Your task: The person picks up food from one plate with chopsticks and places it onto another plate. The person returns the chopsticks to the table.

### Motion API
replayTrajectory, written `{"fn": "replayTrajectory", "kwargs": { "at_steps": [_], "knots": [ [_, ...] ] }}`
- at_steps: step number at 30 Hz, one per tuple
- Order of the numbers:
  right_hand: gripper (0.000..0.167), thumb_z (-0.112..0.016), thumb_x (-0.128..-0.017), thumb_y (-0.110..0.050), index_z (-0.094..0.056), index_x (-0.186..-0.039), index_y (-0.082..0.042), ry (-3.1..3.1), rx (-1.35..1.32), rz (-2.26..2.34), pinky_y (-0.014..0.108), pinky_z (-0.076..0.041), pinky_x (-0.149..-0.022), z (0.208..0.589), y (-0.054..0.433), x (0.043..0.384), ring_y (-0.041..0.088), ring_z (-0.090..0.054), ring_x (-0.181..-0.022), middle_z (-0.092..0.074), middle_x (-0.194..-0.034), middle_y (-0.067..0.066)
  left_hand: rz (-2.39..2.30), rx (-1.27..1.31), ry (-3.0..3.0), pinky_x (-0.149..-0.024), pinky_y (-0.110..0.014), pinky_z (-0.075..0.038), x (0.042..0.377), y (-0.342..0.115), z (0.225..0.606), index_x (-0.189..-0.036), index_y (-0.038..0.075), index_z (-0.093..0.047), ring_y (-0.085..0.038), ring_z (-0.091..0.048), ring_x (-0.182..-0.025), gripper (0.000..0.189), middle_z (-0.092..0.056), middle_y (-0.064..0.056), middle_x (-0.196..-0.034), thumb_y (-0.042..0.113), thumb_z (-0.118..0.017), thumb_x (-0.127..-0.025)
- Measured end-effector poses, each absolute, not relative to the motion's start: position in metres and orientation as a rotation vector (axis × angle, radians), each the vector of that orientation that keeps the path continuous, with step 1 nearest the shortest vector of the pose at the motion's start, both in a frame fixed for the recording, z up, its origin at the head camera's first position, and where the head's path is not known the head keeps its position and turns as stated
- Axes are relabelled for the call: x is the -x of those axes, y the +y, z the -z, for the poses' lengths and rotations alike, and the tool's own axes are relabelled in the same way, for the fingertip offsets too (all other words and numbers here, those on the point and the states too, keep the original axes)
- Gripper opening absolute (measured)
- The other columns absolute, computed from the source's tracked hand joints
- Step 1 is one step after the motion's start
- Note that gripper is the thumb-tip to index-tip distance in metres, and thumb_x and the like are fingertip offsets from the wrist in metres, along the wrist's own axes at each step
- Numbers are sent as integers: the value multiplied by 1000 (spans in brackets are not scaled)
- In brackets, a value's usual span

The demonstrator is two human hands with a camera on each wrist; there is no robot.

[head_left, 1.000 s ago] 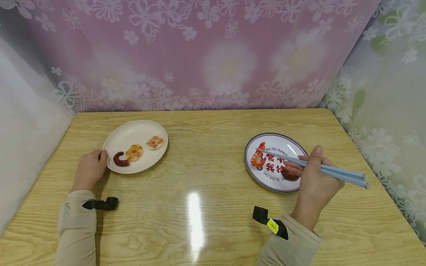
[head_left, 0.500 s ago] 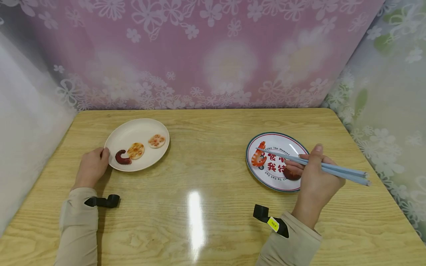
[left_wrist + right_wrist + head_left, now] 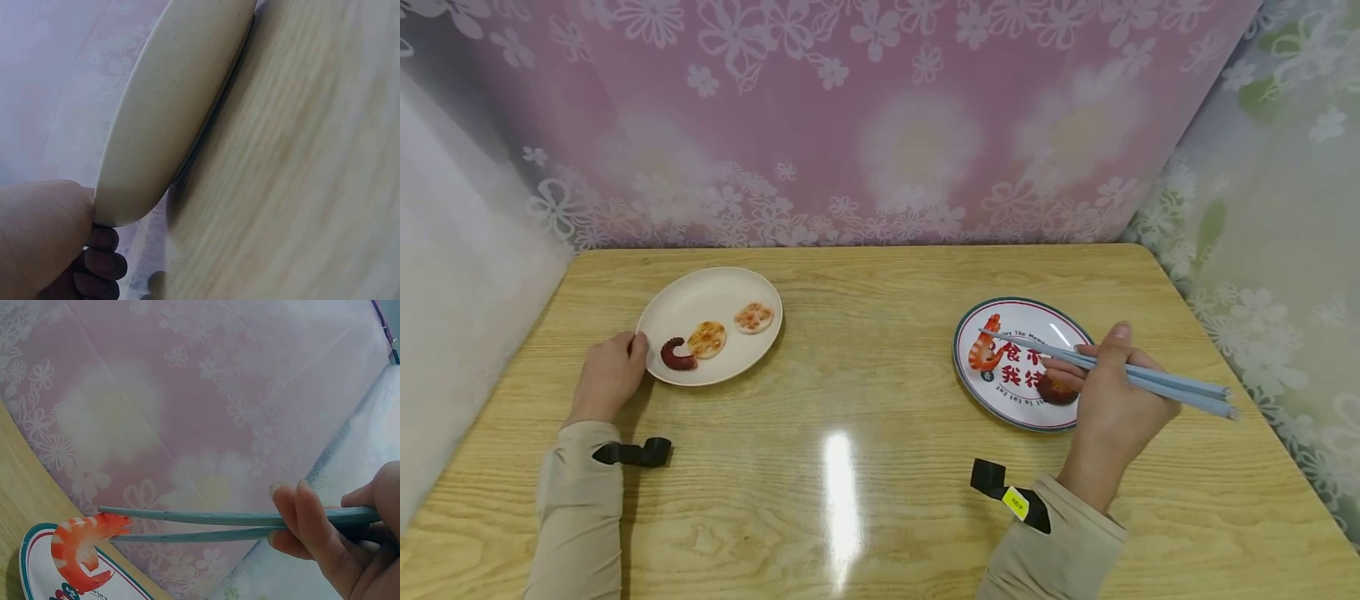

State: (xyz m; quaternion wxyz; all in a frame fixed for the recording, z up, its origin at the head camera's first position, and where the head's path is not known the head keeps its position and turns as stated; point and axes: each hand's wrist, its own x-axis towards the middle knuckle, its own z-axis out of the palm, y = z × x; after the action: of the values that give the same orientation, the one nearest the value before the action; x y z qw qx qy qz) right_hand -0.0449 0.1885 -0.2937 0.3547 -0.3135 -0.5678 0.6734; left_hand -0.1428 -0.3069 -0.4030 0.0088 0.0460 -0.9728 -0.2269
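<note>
My left hand (image 3: 608,375) pinches the near left rim of a cream oval plate (image 3: 688,302), thumb above and fingers below, as the left wrist view shows. On that plate lie a dark red octopus tentacle (image 3: 677,362) and two lotus root slices (image 3: 706,341). In my right hand (image 3: 1123,412) is a pair of light blue chopsticks (image 3: 1176,387). Their tips grip an orange striped shrimp (image 3: 74,547) at one end, over the left part of a white printed plate (image 3: 973,393). A brown mushroom-like piece (image 3: 1056,389) sits on this plate, partly behind my fingers.
Both plates stand on a wood-grain table (image 3: 850,350), with a wide stretch of tabletop between them. A pink flowered curtain (image 3: 880,150) hangs along the back edge, and pale cloths hang at both sides.
The shrimp has risen and tilted slightly with the chopstick tips over the printed plate. My left hand keeps its hold on the cream plate. The head view has shifted a little.
</note>
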Motion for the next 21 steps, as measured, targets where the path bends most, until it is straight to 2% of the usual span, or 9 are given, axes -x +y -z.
{"fn": "replayTrajectory", "kwargs": {
  "at_steps": [13, 21],
  "knots": [
    [34, -66, -90, -32, -68, -77, -1, -1467, 741, -1726, 28, -49, -43, 289, 181, 46, 18, -66, -49, -68, -66, 9, 694, -126, -3021, -59, -37, -37, 145, -307, 402, -79, 0, -49, -34, -47, -71, 38, -50, -18, -73, 23, -30, -104],
    [37, -64, -92, -32, -68, -76, 1, -1496, 688, -1772, 29, -50, -44, 286, 173, 48, 21, -66, -49, -66, -61, 10, 686, -109, -3014, -58, -36, -36, 144, -308, 404, -79, 0, -49, -33, -47, -70, 38, -49, -17, -71, 22, -30, -103]
  ]
}}
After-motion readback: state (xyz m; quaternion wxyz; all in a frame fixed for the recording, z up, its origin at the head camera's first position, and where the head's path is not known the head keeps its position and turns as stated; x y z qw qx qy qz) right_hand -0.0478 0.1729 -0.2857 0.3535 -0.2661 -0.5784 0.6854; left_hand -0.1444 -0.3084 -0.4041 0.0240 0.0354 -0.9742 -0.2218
